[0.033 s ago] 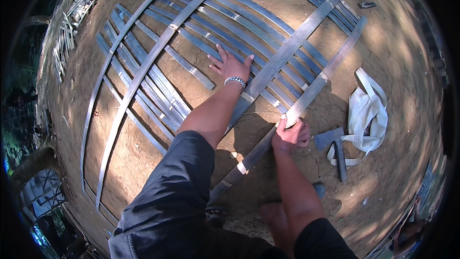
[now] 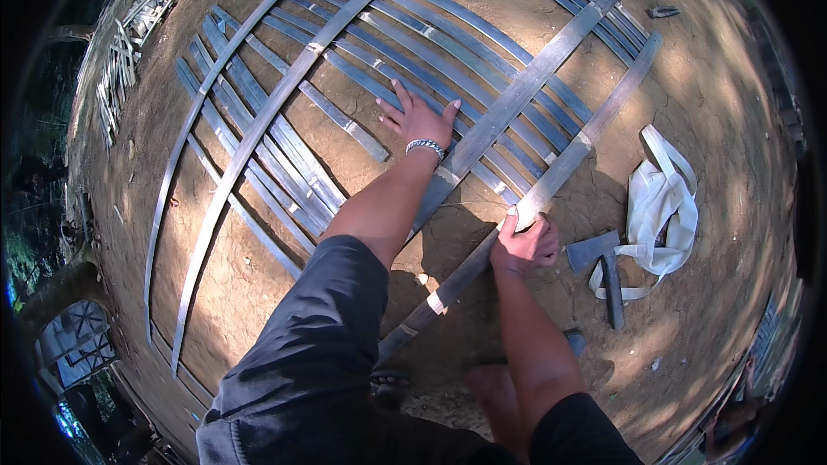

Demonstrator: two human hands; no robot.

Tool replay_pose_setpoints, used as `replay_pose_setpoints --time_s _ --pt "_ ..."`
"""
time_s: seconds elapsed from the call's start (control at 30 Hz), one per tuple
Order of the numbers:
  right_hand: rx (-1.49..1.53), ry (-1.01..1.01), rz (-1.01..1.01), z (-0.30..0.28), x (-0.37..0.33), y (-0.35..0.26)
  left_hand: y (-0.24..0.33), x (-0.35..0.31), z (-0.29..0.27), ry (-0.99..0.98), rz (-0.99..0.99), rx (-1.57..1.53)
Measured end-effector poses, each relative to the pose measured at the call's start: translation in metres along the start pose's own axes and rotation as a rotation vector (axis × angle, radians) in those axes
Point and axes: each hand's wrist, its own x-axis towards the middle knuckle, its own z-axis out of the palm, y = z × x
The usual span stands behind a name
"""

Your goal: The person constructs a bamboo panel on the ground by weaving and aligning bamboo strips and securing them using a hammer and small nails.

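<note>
the person's left hand (image 2: 420,120) lies palm down with fingers spread over the thin strips (image 2: 478,86), grasping nothing, a chain bracelet (image 2: 425,148) at its wrist; the right hand (image 2: 522,245) is curled around the edge of a long strip (image 2: 564,170), thumb on top; that strip slants from the upper right, past the ends of several thin strips, down toward the person's feet; a wide strip (image 2: 530,86) runs beside it, across the thin ones, between the two hands; two more long strips (image 2: 226,174) cross the layout farther left; to the right of the right hand a hatchet (image 2: 612,288) lies on the bare ground (image 2: 689,327), just beside a white bag (image 2: 659,207).
</note>
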Motion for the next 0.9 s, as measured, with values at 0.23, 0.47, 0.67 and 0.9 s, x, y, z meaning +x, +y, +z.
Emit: replay_pose_setpoints --time_s 0.23,0.47,0.67,0.9 --pt "-0.104 0.038 -0.025 0.001 0.001 0.003 -0.008 -0.006 0.002 0.127 -0.028 -0.204" --pt "-0.113 0.023 -0.030 -0.003 0.002 0.003 -0.007 0.003 0.004 0.110 -0.159 -0.222" --pt "-0.086 0.074 -0.060 0.005 0.000 0.006 -0.010 0.009 0.012 0.164 -0.150 -0.160" --pt "-0.054 0.072 -0.034 0.001 0.001 0.001 -0.012 0.011 0.013 0.131 -0.154 -0.138"
